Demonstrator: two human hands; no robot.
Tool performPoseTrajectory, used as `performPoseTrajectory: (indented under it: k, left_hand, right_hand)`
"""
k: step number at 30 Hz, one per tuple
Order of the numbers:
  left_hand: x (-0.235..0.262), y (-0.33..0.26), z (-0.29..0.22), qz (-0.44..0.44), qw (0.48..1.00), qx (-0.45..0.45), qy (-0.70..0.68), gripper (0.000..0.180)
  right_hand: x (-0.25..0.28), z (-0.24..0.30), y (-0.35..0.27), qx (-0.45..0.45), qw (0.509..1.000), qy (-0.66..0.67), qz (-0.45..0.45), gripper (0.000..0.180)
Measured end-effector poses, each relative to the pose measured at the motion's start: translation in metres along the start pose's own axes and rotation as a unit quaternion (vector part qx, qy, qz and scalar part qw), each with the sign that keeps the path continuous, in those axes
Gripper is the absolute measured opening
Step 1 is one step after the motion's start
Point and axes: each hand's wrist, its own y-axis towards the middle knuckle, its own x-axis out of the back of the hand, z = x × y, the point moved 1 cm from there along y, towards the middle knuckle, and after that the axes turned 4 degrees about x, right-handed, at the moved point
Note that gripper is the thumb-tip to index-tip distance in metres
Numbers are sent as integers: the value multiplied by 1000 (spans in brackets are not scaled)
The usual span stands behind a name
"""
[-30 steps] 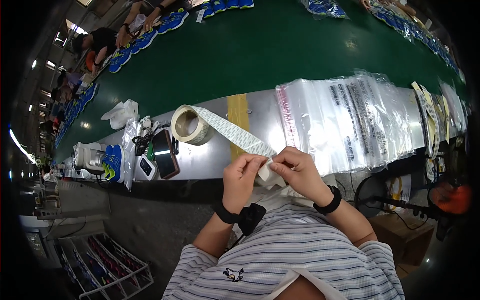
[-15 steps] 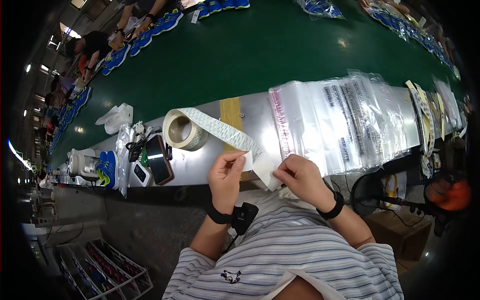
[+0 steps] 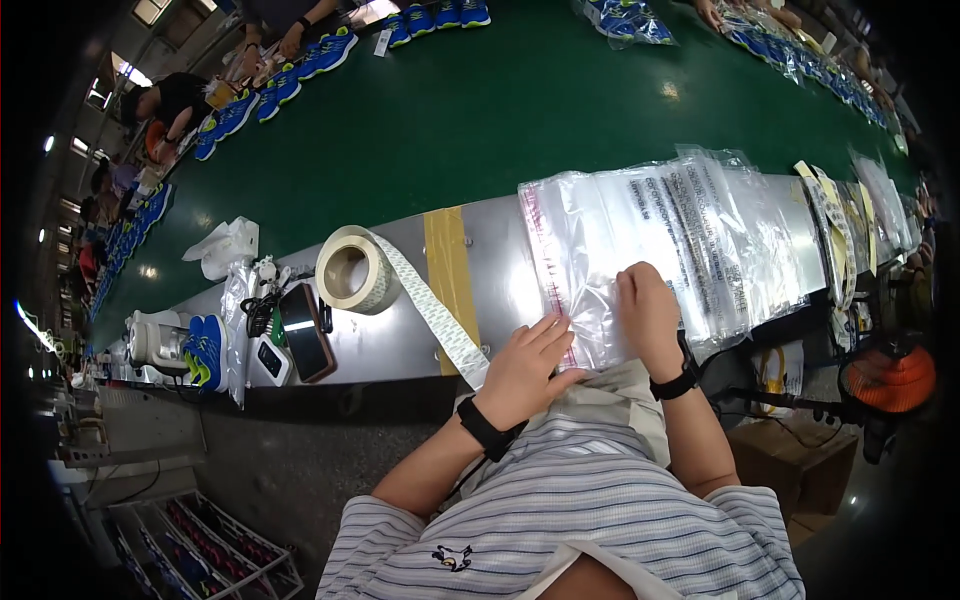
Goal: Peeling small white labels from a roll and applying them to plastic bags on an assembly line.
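My left hand [image 3: 525, 370] lies with its fingers stretched out over the near left edge of a stack of clear plastic bags [image 3: 600, 230], by the pink printed strip. On the same bags rests my right hand [image 3: 648, 315], its fingers curled together. What it pinches, if anything, is hidden under the fingers. A roll of white labels [image 3: 350, 270] stands on the metal table edge to the left. Its loose strip [image 3: 435, 320] runs down toward my left wrist and ends behind the hand.
Left of the roll lie a phone [image 3: 308, 335], a white pocket device [image 3: 272, 360], cables and blue shoes [image 3: 207, 352]. Beyond is a green belt [image 3: 420, 130] with more shoes and co-workers along its far side. An orange fan [image 3: 888, 378] stands at the right.
Both hands have left the label strip and moved right onto the plastic bags. The left hand has opened out flat; the white piece between my hands no longer shows.
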Motion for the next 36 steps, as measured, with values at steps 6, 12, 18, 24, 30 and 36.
performPoseTrajectory:
  k: [6,12,18,24,30,36]
  left_hand:
    - [37,52,-20,14,809,140,-570,50]
    - [-54,119,16,123,532,245,-801,49]
    - [-42,137,-8,152,742,326,-566,27]
    - [-17,129,-2,234,501,336,-763,66]
    - [27,87,-36,36,677,180,-713,59]
    - [-28,77,27,14,623,290,-726,56]
  right_hand:
    - [22,-13,0,-45,976,210,43,11]
    - [34,-20,2,-142,938,314,-25,12]
    - [62,-20,8,-52,918,393,18,16]
    - [62,18,-3,114,974,180,81,26]
    - [65,-20,-3,-9,981,188,-41,15]
    - [99,-95,2,-237,745,578,-233,35]
